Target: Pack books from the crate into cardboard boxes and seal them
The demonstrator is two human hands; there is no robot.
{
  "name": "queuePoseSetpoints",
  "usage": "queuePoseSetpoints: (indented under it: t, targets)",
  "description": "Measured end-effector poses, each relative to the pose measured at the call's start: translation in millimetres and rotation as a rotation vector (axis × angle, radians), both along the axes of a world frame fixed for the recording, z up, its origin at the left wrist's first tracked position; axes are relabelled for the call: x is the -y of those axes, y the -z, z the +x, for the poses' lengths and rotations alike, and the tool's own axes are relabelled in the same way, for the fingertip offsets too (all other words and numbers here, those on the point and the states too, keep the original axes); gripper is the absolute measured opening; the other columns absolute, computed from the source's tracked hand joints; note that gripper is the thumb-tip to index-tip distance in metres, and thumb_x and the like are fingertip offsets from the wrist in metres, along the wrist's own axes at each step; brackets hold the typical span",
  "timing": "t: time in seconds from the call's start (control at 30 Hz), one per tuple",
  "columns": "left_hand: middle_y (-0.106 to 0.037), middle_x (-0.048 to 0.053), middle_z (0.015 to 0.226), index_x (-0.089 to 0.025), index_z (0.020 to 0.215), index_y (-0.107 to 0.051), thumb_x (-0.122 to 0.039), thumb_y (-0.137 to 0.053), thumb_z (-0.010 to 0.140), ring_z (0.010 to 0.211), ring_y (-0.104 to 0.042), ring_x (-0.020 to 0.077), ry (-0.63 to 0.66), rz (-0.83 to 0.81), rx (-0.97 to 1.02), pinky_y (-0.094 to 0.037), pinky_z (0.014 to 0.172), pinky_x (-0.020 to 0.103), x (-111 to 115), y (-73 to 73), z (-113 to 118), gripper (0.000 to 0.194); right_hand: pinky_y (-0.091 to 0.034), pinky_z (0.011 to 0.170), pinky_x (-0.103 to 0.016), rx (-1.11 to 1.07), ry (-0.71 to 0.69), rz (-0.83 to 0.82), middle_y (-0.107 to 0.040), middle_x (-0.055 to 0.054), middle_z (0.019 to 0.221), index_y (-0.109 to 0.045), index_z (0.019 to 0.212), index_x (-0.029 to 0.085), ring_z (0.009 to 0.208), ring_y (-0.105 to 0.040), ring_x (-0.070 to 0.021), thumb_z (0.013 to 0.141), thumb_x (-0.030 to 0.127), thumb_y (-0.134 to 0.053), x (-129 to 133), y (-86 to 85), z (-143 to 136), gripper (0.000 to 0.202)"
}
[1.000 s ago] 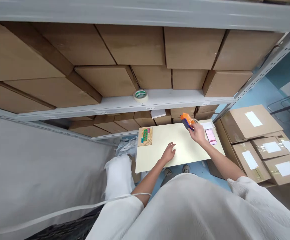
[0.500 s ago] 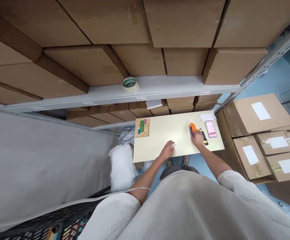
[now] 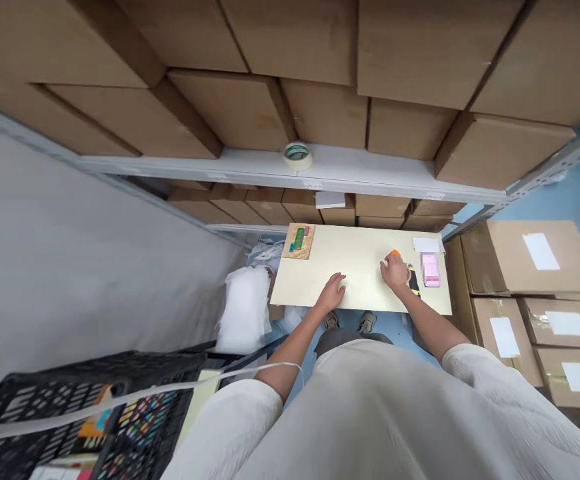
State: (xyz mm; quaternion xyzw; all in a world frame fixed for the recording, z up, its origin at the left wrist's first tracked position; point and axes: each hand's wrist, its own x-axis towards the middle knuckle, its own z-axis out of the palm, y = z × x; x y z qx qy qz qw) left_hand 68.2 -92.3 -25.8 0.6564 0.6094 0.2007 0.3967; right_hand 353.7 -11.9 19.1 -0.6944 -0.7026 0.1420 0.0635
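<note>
On the cream tabletop (image 3: 350, 253), my left hand (image 3: 331, 293) rests near the front edge, its fingers stretched out with nothing in them. My right hand (image 3: 395, 272) is curled over an orange tool (image 3: 395, 253); only the tool's far end shows past my fingers, and the rest is hidden. Just right of that hand lies a black and yellow item (image 3: 414, 280), partly covered by my wrist. Farther right are a pink rectangular item (image 3: 431, 269), blurred out, and a white paper (image 3: 426, 245). A small board with coloured blocks or pictures (image 3: 299, 241) sits at the far left corner.
A shelf (image 3: 370, 170) stacked with cardboard boxes (image 3: 323, 110) runs behind the table, with a tape roll (image 3: 297, 157) on its edge. Labelled cartons (image 3: 560, 257) stand right. White plastic packaging (image 3: 244, 310) and a black crate (image 3: 135, 413) are left; a white cable (image 3: 170, 388) crosses the crate.
The view has shifted, showing more of the crate. The orange tool, plainly visible in my right hand before, is now mostly covered by it. My left hand stays on the table.
</note>
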Motion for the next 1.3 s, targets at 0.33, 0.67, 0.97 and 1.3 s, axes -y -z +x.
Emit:
queuePoseSetpoints:
  t: [0.33, 0.67, 0.97, 1.3]
  targets:
    - [-0.058, 0.013, 0.163, -0.022, 0.147, -0.064, -0.024, -0.057, 0.1, 0.158, -0.048, 0.0297, -0.357, 0.054, -0.003, -0.038, 0.135, 0.051, 64.8, -19.9, -94.8, 0.048, -0.04, 0.095, -0.04, -0.082, -0.409, 0.039, -0.072, -0.015, 0.124, -0.069, 0.12, 0.018, 0.113, -0.061, -0.0313, 0.108, 0.032, -0.048, -8.5, -26.0, -148.8, 0.028]
    - [-0.056, 0.016, 0.164, -0.018, 0.146, -0.064, -0.019, -0.059, 0.097, 0.158, -0.049, 0.0327, -0.555, 0.033, 0.019, -0.036, 0.136, 0.052, 152.5, -1.1, -200.1, 0.049, -0.041, 0.097, -0.04, -0.087, -0.702, -0.032, -0.072, -0.016, 0.125, -0.071, 0.12, 0.019, 0.118, -0.06, -0.0325, 0.107, 0.031, -0.05, 49.4, -18.4, -321.5, 0.028]
    - [-0.053, 0.017, 0.167, -0.019, 0.149, -0.063, -0.021, -0.06, 0.097, 0.157, -0.049, 0.0349, -0.684, -0.072, 0.065, -0.037, 0.134, 0.053, 175.5, 19.1, -260.1, 0.053, -0.043, 0.103, -0.041, 0.002, -0.894, -0.168, -0.072, -0.016, 0.132, -0.074, 0.128, 0.018, 0.124, -0.061, -0.0322, 0.106, 0.028, -0.053, 59.9, 2.4, -438.6, 0.032]
    - [-0.049, 0.014, 0.171, -0.021, 0.153, -0.061, -0.023, -0.061, 0.099, 0.159, -0.047, 0.0348, -0.862, -0.29, 0.081, -0.04, 0.132, 0.05, 105.7, 71.0, -325.8, 0.054, -0.048, 0.108, -0.038, 0.201, -0.975, -0.44, -0.069, -0.014, 0.143, -0.071, 0.137, 0.02, 0.135, -0.06, -0.031, 0.104, 0.031, -0.058, -9.3, 99.1, -573.7, 0.037]
